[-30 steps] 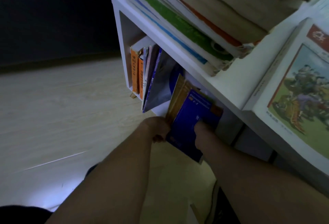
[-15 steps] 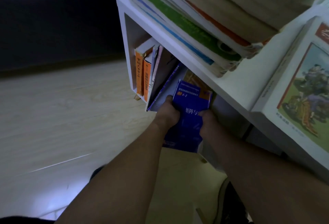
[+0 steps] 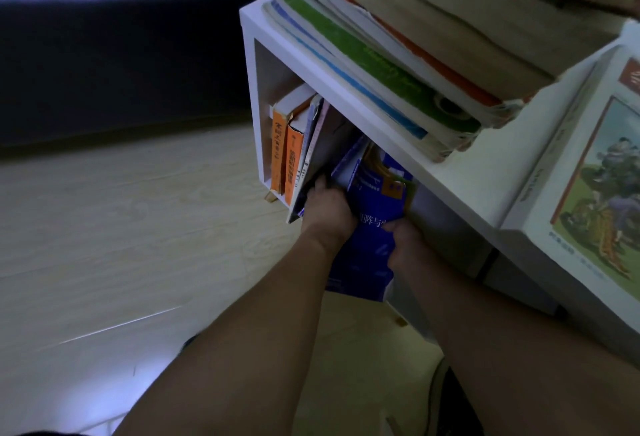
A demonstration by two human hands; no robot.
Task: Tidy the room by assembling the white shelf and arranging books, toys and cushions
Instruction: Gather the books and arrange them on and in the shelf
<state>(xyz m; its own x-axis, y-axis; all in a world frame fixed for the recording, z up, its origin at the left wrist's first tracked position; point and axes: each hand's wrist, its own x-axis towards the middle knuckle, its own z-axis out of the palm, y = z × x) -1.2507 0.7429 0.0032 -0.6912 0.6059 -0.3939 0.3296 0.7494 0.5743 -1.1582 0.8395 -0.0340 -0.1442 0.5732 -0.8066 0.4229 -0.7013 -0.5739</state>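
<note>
A white shelf (image 3: 485,172) stands at the upper right, its lower compartment open toward me. Both hands hold a blue book (image 3: 372,224) partly inside that compartment. My left hand (image 3: 327,208) grips its left edge, with fingers reaching in beside a leaning grey book (image 3: 329,155). My right hand (image 3: 403,239) grips the blue book's right edge lower down. Two orange-spined books (image 3: 285,155) stand upright at the compartment's left wall.
A stack of large flat books (image 3: 398,54) lies on the shelf top. An illustrated book (image 3: 595,186) lies on the shelf top at the right. Pale wooden floor (image 3: 121,245) spreads to the left, with a dark wall behind it.
The blue book has gone up from in front of the shelf and partly into the compartment. Both hands moved with it, and my left hand now reaches between it and the leaning books.
</note>
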